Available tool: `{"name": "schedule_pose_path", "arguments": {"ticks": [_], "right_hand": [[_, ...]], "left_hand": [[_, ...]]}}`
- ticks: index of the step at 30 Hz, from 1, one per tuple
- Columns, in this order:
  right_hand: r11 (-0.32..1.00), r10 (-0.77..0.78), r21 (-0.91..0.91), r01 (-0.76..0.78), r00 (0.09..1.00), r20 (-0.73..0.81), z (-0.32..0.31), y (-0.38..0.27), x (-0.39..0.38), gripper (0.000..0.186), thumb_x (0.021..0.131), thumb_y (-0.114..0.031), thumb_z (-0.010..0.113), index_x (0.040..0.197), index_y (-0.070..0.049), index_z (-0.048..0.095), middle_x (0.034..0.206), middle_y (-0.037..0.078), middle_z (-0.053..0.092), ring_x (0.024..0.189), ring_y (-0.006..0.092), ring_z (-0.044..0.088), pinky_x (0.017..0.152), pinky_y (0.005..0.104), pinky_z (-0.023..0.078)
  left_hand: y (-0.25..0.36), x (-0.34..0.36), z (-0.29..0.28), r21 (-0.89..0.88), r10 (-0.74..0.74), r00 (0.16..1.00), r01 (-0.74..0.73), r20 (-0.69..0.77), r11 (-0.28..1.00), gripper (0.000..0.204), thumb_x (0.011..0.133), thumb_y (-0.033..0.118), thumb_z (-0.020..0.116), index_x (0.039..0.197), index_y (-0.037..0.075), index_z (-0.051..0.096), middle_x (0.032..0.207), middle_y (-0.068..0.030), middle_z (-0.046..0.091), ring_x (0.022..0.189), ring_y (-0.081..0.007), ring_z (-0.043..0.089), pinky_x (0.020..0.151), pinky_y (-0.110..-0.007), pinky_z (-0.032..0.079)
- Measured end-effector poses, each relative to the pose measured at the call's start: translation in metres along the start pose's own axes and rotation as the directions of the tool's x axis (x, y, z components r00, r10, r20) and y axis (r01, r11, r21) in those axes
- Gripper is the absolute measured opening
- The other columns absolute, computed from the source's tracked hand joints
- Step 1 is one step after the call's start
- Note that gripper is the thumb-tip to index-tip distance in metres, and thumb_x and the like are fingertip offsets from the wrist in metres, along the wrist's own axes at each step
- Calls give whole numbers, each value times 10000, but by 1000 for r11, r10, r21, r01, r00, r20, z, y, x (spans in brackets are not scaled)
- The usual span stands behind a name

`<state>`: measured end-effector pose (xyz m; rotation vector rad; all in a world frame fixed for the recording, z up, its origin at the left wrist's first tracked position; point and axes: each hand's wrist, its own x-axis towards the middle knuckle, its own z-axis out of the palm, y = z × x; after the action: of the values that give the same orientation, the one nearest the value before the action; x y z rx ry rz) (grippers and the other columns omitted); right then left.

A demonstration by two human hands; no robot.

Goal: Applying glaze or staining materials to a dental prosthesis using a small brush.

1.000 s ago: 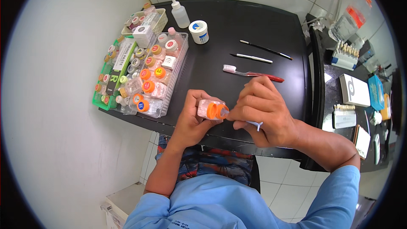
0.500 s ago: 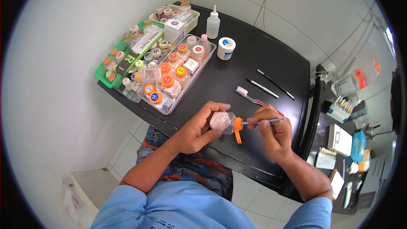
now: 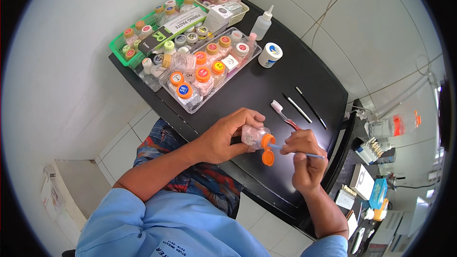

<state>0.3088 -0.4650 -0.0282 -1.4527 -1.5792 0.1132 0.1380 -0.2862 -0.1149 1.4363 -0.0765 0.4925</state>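
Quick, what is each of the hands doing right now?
Left hand: closed around a small clear jar with an open orange flip lid.
Right hand: closed on a thin blue-handled tool.

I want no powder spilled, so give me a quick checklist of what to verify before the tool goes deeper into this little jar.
1. Left hand grips the small jar firmly: ok.
2. Orange flip cap hangs open, clear of the mouth: ok.
3. Right hand holds the thin tool, tip at the jar mouth: ok.
4. Jar is tilted sideways, so contents could slip out: not ok.
5. How full the jar is: cannot tell.
6. Toothbrush on the black table lies close to the right hand: ok, but mind it.
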Motion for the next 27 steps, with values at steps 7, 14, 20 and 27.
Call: {"name": "schedule_pose_path", "arguments": {"ticks": [7,14,20,27], "right_hand": [[994,80,86,-75,995,-55,0,0,-4,259,1083,-203,631,970,4,738,871,101,764,914,280,689,841,406,547],[991,131,49,-128,989,-62,1,-2,-5,266,1083,-204,631,968,7,747,848,105,765,913,277,693,868,411,548],[989,140,67,-133,985,-102,2,-4,-6,287,1092,-214,621,978,19,743,842,117,762,906,267,693,867,404,547],[965,205,188,-185,974,-93,1,-2,-9,303,1096,-219,619,996,39,742,903,149,760,938,275,704,826,367,554]], "left_hand": [[-4,0,0,-25,19,999,-18,35,1000,584,873,-142,779,1341,82,513,1448,-144,554,1349,-240,618,1105,-389,564],[-3,0,1,-85,11,1000,-10,22,996,581,866,-131,797,1327,84,517,1459,-140,537,1358,-240,608,1116,-386,554],[1,-2,1,-132,8,1000,-4,30,991,555,899,-112,786,1341,70,505,1461,-154,529,1382,-239,589,1152,-384,527],[1,-2,-1,-141,-25,999,29,28,990,537,922,-134,743,1350,62,486,1456,-152,534,1377,-236,597,1152,-387,535]]}}
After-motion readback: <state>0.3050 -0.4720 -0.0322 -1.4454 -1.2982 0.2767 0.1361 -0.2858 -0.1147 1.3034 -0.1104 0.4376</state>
